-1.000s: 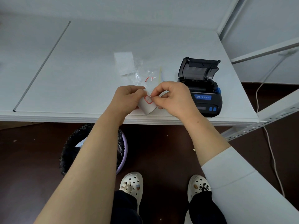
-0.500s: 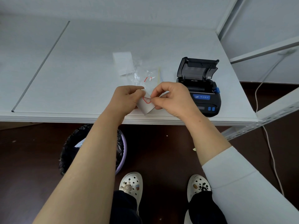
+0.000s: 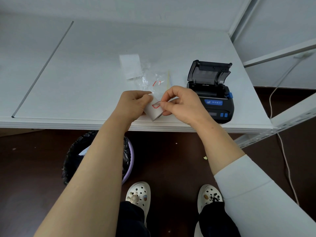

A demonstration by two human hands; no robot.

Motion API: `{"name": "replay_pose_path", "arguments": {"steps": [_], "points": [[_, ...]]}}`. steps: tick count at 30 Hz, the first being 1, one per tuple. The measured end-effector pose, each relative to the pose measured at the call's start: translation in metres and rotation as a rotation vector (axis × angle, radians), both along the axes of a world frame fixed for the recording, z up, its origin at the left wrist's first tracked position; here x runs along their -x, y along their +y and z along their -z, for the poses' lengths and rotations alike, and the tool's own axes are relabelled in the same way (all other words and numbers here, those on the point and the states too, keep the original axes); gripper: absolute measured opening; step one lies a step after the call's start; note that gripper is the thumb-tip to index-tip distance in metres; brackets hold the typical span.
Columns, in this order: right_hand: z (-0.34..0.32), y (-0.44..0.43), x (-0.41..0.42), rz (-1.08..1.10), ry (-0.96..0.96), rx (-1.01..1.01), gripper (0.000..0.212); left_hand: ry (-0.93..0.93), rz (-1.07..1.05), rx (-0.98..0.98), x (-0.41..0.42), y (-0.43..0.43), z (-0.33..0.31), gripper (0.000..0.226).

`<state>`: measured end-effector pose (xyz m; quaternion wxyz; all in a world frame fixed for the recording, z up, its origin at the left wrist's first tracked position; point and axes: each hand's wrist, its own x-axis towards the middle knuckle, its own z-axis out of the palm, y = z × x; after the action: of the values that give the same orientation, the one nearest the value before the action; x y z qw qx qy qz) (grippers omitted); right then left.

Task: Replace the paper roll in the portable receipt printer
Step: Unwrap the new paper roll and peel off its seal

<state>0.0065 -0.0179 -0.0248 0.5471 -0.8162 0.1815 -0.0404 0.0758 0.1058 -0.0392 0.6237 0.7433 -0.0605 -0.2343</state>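
Note:
A white paper roll [image 3: 153, 111] with a red-edged sticker is held over the table's front edge between both hands. My left hand [image 3: 135, 104] grips the roll's left end. My right hand [image 3: 183, 104] holds its right end, thumb and forefinger pinching at the sticker. The black portable receipt printer [image 3: 212, 98] with blue buttons stands just right of my right hand, its lid [image 3: 209, 71] tipped up and open, the paper bay partly hidden.
A crumpled clear plastic wrapper [image 3: 153, 81] and a white paper slip [image 3: 130, 65] lie behind my hands on the white table [image 3: 77, 74]. Below the table stands a bin with a black bag [image 3: 125, 156]. A cable [image 3: 283, 151] hangs at the right by a shelf frame.
My right fingers have shifted slightly at the red sticker on the roll. Both hands stay in place with the roll between them.

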Motion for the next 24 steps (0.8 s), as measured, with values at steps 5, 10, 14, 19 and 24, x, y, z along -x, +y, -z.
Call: {"name": "replay_pose_path", "arguments": {"steps": [5,10,14,19,24], "points": [[0.005,-0.001,-0.003,0.011,0.015,-0.018,0.022,-0.013,0.005,-0.009,-0.001,0.001,0.0,0.014],[0.0,0.0,-0.001,0.063,-0.01,-0.135,0.017,0.005,-0.015,0.001,-0.002,0.001,0.001,0.013],[-0.003,-0.001,-0.003,0.086,-0.008,-0.146,0.017,0.018,-0.019,0.003,-0.002,0.003,0.0,0.015],[-0.009,-0.005,-0.013,0.191,-0.013,-0.144,0.018,0.04,-0.068,0.02,-0.006,0.009,-0.007,0.009],[-0.011,-0.011,-0.047,0.177,0.044,-0.037,0.019,0.149,-0.268,0.097,-0.018,0.019,-0.012,0.007]]}}
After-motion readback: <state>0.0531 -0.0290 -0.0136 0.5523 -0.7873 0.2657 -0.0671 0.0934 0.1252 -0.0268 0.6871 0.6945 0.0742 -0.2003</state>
